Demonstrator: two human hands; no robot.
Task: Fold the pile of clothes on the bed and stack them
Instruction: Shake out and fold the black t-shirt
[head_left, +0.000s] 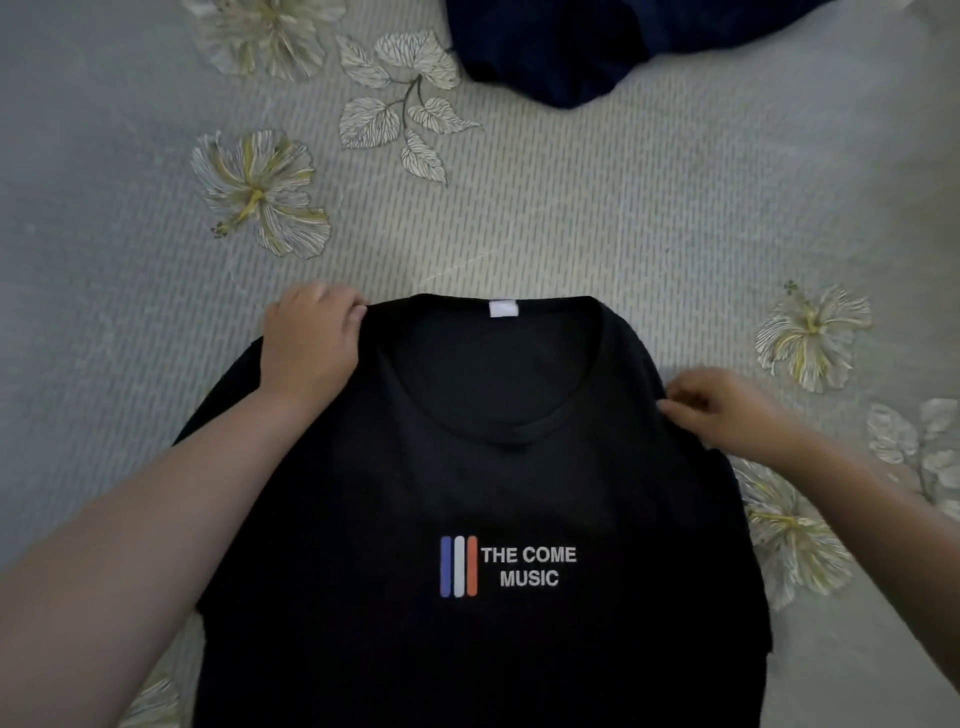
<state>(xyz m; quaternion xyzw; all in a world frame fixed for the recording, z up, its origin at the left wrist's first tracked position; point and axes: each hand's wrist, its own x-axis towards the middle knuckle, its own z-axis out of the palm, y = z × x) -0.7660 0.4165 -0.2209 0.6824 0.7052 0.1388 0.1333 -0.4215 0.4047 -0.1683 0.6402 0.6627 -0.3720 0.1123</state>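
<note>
A black T-shirt (519, 483) lies face up on the bed, its collar pointing away from me, with a white neck label and the print "THE COME MUSIC" beside three coloured bars. My left hand (309, 343) rests on the shirt's left shoulder next to the collar, fingers curled over the top edge. My right hand (727, 408) pinches the fabric at the right shoulder seam. The shirt's lower part runs out of the frame at the bottom.
The bed is covered by a pale grey-green sheet (597, 218) with printed flowers and leaves. A dark navy garment (566, 47) lies crumpled at the far edge, above the shirt.
</note>
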